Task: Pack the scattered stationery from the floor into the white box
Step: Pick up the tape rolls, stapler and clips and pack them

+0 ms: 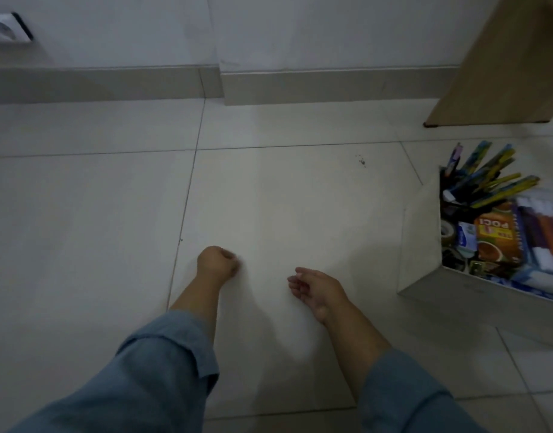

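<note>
Sleeved arms [162, 364] near; boxed pens [487, 179] point up-right.

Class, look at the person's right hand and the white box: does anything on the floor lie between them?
Nothing visible does. Between the right hand and the white box there is only bare tiled floor. The box stands to the right, already holding pens and an orange packet.
</note>
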`<state>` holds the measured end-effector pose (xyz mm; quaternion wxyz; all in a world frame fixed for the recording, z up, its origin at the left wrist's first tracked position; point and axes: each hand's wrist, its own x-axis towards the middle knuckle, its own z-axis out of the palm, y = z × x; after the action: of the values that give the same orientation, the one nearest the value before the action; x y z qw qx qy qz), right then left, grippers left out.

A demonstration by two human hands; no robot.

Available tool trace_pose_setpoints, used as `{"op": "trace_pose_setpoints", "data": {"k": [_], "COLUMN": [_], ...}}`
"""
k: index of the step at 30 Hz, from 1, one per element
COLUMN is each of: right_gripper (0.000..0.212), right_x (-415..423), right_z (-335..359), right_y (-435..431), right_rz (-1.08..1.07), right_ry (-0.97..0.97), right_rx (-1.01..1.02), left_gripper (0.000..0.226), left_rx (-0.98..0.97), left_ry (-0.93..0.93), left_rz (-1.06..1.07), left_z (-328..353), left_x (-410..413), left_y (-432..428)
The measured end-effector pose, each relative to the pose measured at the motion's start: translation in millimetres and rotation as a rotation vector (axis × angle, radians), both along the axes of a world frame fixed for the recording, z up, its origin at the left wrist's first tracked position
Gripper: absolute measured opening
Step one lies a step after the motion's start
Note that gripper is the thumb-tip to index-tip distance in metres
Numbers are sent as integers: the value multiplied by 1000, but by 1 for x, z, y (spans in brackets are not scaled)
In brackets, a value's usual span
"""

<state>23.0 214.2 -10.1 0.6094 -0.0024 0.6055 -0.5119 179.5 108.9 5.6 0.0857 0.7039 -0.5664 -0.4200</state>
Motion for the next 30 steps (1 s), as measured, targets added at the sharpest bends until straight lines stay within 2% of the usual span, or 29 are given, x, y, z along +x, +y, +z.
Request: {"op": "trace_pose_setpoints", "data": {"k": [2, 4, 7, 9, 14, 19, 23, 27, 30], "right_gripper": [23, 20, 19, 22, 11, 23, 26, 20, 15], "right_x": [-9, -20, -37, -47, -68, -90, -114, -153, -193], "right_z": [10, 21, 37, 44, 59, 79, 106, 136, 152], "right_y": [-4, -10, -14, -13, -9, 0, 5, 19, 35], "right_rz": [-47, -90, -131, -173, -335, -422, -502, -598, -701], "right_ry": [-36, -37, 7, 29, -70, -210, -253, -231, -109], "right_rx": [-21, -59, -142, -170, -175, -255, -340, -430, -436], "left_gripper": [9, 17, 24, 25, 16, 9, 19, 31, 41], "left_rx": [88, 150, 123, 75, -127, -217, -277, -352, -232], "left_ry": [352, 515, 500, 459, 483, 634, 662, 754, 724], "left_rz": [49, -71, -267, -316, -237, -168, -221, -203, -300], "left_z": [16, 34, 58, 66, 70, 80, 93, 107, 100], "left_x": [-27, -56, -90, -106, -131, -165, -197, -228, -244], "left_y": [12, 20, 25, 27, 37, 53, 61, 74, 87]}}
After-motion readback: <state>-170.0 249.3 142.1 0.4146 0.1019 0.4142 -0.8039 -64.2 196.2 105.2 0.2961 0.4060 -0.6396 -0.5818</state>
